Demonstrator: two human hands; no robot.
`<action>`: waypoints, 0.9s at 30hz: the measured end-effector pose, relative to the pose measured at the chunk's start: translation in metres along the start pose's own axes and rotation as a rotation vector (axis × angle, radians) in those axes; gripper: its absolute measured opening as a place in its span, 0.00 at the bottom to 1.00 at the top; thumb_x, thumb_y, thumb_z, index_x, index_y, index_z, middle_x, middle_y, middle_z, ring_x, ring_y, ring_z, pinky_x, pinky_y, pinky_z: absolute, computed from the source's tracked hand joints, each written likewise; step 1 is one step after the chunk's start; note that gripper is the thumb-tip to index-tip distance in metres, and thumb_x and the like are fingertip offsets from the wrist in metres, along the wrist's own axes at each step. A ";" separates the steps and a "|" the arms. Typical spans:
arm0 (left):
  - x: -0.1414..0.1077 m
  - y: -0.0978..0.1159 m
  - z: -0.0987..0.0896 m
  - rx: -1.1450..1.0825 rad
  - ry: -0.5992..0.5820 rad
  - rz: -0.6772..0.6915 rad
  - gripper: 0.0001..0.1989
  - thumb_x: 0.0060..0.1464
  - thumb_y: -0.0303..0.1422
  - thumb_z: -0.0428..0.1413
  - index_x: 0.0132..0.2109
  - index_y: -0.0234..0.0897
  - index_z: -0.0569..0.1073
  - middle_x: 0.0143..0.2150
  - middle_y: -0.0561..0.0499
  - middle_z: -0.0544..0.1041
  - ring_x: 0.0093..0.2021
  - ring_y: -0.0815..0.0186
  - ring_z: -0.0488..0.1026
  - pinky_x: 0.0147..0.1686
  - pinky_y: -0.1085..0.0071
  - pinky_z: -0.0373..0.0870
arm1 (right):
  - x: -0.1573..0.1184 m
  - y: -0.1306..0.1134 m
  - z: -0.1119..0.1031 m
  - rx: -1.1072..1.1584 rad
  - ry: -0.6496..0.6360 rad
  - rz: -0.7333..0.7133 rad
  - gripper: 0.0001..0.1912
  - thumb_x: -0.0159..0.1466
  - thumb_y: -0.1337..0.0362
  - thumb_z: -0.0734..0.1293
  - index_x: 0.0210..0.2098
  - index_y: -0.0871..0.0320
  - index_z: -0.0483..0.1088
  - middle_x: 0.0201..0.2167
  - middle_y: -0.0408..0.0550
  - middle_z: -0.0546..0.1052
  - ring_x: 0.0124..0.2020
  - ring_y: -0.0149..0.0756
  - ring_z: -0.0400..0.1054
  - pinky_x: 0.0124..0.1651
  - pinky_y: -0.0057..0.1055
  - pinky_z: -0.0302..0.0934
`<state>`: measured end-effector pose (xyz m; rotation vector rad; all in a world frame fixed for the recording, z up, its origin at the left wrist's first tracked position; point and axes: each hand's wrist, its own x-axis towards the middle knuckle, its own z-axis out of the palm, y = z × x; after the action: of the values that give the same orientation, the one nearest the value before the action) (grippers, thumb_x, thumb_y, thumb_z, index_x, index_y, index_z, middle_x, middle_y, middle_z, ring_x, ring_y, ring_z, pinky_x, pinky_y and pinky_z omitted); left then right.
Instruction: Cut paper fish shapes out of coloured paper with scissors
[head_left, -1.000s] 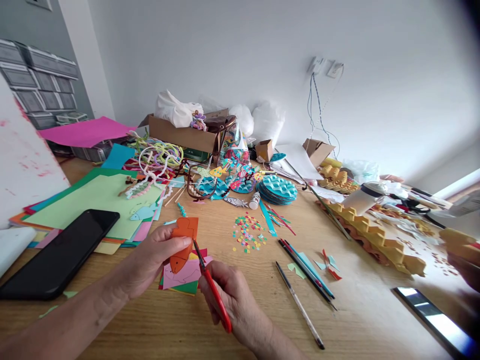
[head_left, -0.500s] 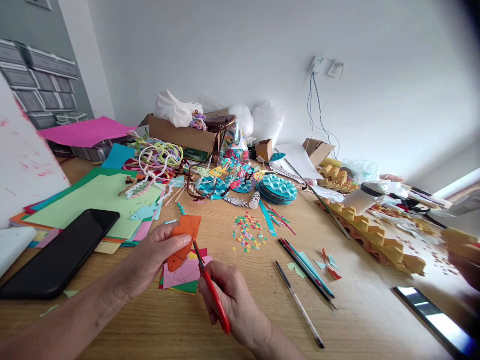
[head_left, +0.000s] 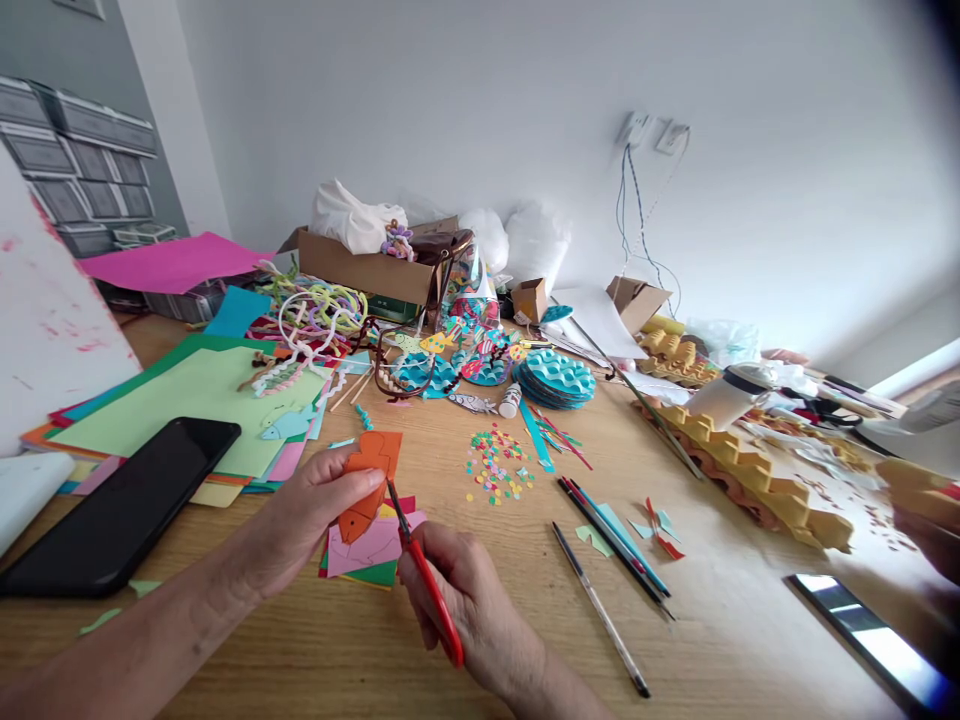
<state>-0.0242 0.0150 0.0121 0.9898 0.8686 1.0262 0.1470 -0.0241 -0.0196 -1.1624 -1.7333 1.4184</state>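
Note:
Between thumb and fingers, my left hand [head_left: 319, 510] pinches a piece of orange paper [head_left: 382, 453] with a fish outline drawn on it. My right hand [head_left: 469, 600] is closed on red-handled scissors [head_left: 433, 590], whose blade tips meet the paper's right edge beside my left thumb. Whether the blades are parted is hard to make out. Beneath the orange piece lies a small stack of coloured papers, the top one pink paper [head_left: 375, 543] with a drawn outline.
A black phone [head_left: 127, 505] rests on the left, beside green paper sheets [head_left: 187, 400]. Confetti [head_left: 499, 465], a pen [head_left: 600, 608] and pencils [head_left: 615, 535] lie to the right. Blue egg-carton discs [head_left: 555, 380] stand behind. Another person's hand [head_left: 930, 530] shows at the far right, near a yellow egg carton [head_left: 757, 480].
Both hands keep almost the same place. The orange paper has tilted very slightly in my left hand, and the scissors have barely shifted.

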 end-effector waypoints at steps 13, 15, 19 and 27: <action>0.002 -0.001 -0.005 0.091 0.020 0.004 0.09 0.46 0.37 0.59 0.27 0.36 0.73 0.23 0.55 0.73 0.24 0.70 0.66 0.25 0.75 0.63 | 0.001 -0.001 -0.001 0.039 0.010 0.012 0.20 0.64 0.53 0.60 0.22 0.58 0.56 0.15 0.37 0.59 0.14 0.22 0.53 0.17 0.20 0.47; 0.002 0.000 -0.005 0.098 0.028 0.000 0.09 0.46 0.38 0.60 0.29 0.36 0.73 0.24 0.55 0.73 0.24 0.70 0.65 0.26 0.75 0.63 | 0.001 0.000 0.000 0.047 0.017 0.018 0.18 0.64 0.56 0.60 0.21 0.58 0.56 0.15 0.36 0.60 0.14 0.22 0.54 0.17 0.20 0.47; 0.001 0.001 0.002 0.062 0.065 -0.007 0.10 0.43 0.38 0.61 0.28 0.36 0.73 0.21 0.56 0.71 0.22 0.72 0.63 0.24 0.76 0.61 | 0.002 0.001 0.001 0.086 0.018 0.041 0.15 0.63 0.61 0.60 0.22 0.58 0.58 0.14 0.37 0.62 0.13 0.23 0.55 0.16 0.19 0.48; -0.002 -0.005 0.009 0.048 0.123 -0.042 0.12 0.41 0.39 0.61 0.28 0.36 0.70 0.18 0.59 0.68 0.19 0.74 0.58 0.19 0.77 0.55 | 0.003 -0.004 0.004 0.149 -0.013 0.069 0.21 0.63 0.48 0.59 0.25 0.59 0.60 0.14 0.37 0.63 0.12 0.22 0.54 0.13 0.18 0.46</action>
<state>-0.0149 0.0102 0.0110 0.9527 1.0154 1.0427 0.1416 -0.0231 -0.0174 -1.1442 -1.5799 1.5704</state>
